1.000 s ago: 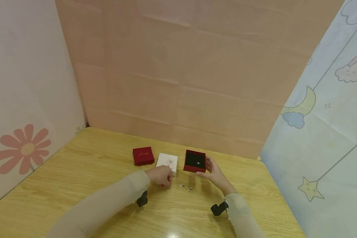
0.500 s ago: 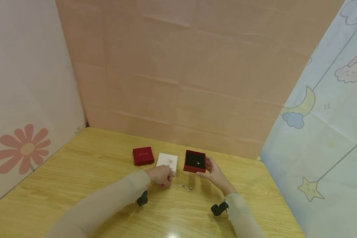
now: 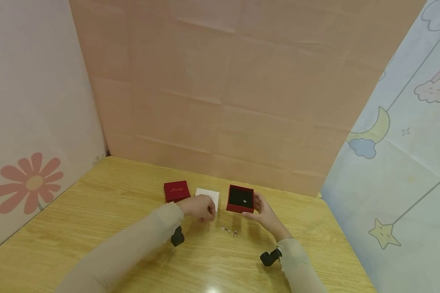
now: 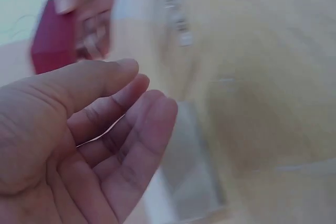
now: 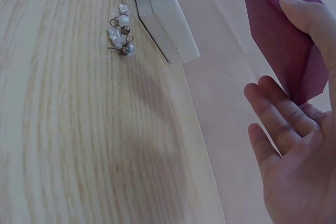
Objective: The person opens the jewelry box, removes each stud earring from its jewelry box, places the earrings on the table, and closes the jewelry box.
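My right hand (image 3: pixel 265 212) grips an open red jewelry box (image 3: pixel 237 208) at its right side, tilted above the table. A black pad (image 3: pixel 238 195) fills the box, and a small silver star-shaped piece (image 3: pixel 245 201) lies on it. My left hand (image 3: pixel 202 207) hovers over the near part of a white box (image 3: pixel 210 193), hiding much of it. In the left wrist view its thumb and fingers (image 4: pixel 157 124) are loosely bent, with nothing visible between them. Several small earrings with pearl and flower shapes (image 5: pixel 123 35) lie on the wood between the hands.
A red lid (image 3: pixel 177 189) with gold lettering sits behind the left wrist. Small thin, clear-looking bits (image 3: pixel 204 228) lie on the wooden table (image 3: pixel 132 183) below the left hand; their kind is unclear. A peach cloth (image 3: pixel 220 101) hangs behind the table.
My left hand has lifted from the table and moved slightly up and right, over the white box, uncovering small thin bits. The right hand and red box have stayed put.
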Demonstrator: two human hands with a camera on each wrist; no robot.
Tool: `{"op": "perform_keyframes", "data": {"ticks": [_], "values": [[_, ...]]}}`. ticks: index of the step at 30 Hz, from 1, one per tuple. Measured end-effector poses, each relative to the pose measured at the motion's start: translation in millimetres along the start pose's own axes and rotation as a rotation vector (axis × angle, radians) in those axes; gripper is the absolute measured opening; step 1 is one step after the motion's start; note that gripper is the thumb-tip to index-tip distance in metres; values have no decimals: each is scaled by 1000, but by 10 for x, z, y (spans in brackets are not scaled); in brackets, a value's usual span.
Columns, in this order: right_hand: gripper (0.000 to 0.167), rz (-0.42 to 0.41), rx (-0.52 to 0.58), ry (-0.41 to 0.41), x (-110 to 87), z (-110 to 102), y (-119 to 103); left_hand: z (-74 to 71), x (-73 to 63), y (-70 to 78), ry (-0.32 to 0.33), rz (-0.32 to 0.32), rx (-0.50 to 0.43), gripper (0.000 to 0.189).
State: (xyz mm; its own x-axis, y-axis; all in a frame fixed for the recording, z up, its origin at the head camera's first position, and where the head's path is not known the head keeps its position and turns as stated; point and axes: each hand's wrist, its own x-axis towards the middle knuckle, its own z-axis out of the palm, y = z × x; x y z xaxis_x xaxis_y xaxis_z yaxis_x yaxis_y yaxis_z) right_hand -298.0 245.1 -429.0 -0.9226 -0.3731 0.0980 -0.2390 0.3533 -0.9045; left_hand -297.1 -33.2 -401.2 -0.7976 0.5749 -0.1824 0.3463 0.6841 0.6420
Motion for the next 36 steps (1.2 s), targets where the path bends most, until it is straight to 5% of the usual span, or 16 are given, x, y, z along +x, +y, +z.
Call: {"op": "perform_keyframes", "data": {"ticks": [7,13,20,27,36], "values": [[83,27,-15,17,20,-3,85,-385,-6,137,66,36,-118,4],[84,23,7,16,18,7,75,-541,41,206,179,87,-243,8],[78,-36,1,6,35,22,80,-445,143,281,326,176,-367,8],[77,-27,21,7,51,27,90,-294,261,402,435,169,-453,10],[75,-48,17,11,45,26,93,-75,400,474,396,158,-425,7]]}}
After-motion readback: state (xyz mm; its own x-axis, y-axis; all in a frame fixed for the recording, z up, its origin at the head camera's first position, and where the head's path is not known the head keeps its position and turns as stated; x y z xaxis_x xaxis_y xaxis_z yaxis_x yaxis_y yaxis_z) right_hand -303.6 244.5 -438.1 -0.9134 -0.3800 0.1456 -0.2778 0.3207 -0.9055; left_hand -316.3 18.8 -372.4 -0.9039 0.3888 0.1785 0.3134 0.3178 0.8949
